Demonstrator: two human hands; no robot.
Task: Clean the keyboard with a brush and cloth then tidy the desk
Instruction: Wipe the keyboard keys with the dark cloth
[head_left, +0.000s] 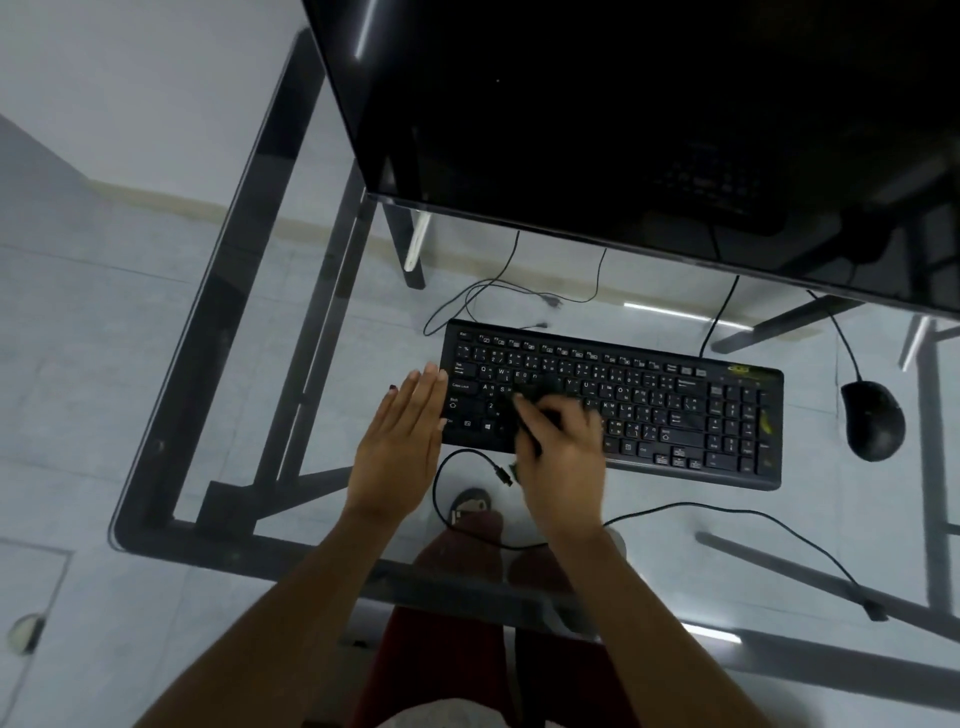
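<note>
A black keyboard lies on the glass desk, in front of a dark monitor. My right hand is blurred over the keyboard's left half and grips a thin dark brush, whose tip sits on the keys. With its fingers straight, my left hand lies flat against the keyboard's left end. No cloth is in view.
A black mouse rests to the right of the keyboard. Loose black cables curl along the desk's near side and behind the keyboard. The desk's left edge and dark frame run diagonally at the left. My legs show through the glass.
</note>
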